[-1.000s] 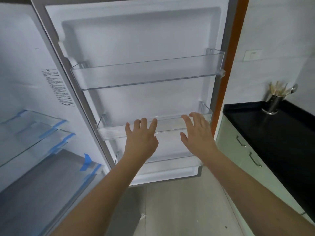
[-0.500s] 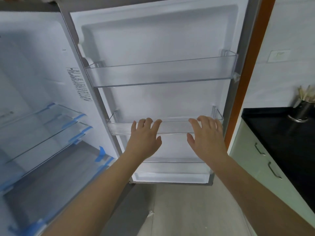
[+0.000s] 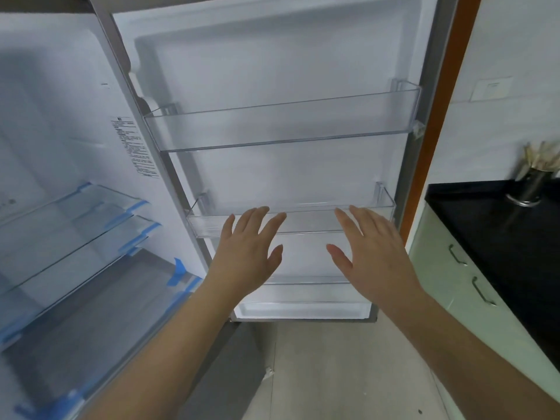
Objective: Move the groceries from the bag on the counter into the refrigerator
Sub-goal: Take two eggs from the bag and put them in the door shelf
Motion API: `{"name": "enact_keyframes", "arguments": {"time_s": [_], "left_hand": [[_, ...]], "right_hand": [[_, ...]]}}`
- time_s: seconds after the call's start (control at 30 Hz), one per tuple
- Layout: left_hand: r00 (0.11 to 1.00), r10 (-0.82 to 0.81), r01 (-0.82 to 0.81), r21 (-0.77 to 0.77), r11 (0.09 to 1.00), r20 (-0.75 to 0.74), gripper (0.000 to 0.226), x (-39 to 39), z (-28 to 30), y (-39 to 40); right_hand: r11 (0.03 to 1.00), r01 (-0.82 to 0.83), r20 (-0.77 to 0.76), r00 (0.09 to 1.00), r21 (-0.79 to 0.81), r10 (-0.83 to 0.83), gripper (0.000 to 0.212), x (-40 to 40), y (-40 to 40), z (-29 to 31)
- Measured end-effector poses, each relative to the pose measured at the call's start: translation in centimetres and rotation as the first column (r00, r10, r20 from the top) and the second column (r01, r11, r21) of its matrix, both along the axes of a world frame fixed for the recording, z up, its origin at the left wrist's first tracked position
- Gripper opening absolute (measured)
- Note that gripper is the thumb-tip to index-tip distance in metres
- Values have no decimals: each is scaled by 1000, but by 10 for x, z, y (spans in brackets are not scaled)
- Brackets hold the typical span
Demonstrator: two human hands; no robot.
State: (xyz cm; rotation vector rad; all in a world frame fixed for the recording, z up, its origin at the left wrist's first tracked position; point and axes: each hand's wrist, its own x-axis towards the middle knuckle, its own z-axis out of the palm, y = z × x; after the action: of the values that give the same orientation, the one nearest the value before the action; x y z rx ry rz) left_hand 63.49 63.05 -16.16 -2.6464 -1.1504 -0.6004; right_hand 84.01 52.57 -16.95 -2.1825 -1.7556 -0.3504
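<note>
The refrigerator stands open, its white door [image 3: 272, 71] swung wide in front of me. The door carries an upper clear bin [image 3: 281, 128] and a middle clear bin [image 3: 306, 221], both with nothing in them. My left hand [image 3: 247, 256] and my right hand [image 3: 368, 253] are held out flat, fingers straight, in front of the middle bin, holding nothing. Whether the fingertips touch the bin I cannot tell. Inside the fridge at the left are glass shelves [image 3: 75, 219] with blue tape on their edges. No bag or groceries are in view.
A black counter [image 3: 500, 237] runs along the right, over pale green cabinets [image 3: 448, 274] with metal handles. A metal utensil holder [image 3: 533, 183] stands at its far end. An orange door frame [image 3: 439, 116] rises behind the fridge door. Tiled floor [image 3: 333, 374] lies below.
The view has shifted left, so the door and bins sit further right in frame. Both hands stay spread before the middle bin, a little further apart.
</note>
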Motion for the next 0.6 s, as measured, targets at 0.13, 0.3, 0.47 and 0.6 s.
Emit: {"name": "enact_keyframes", "arguments": {"time_s": [0.13,0.3,0.47,0.6], "left_hand": [[997,-74,75,-24,997,9,61,-4,-8,-10],[985,-170,168,-40,985,-33,60,-8,-15,-20],[955,-293,291,-47,956,-43,59,-16,-26,-36],[909,-415,409,-111,906,-44,62,-11,-35,-52]], "right_hand": [[999,48,27,998,1,-48,73,-13,-17,-1],[983,181,28,983,21,-181,65,-37,-44,0],[956,291,8,956,37,-292,63,-68,-78,-7],[911,411,6,912,-15,-411,60,-91,-114,-19]]}}
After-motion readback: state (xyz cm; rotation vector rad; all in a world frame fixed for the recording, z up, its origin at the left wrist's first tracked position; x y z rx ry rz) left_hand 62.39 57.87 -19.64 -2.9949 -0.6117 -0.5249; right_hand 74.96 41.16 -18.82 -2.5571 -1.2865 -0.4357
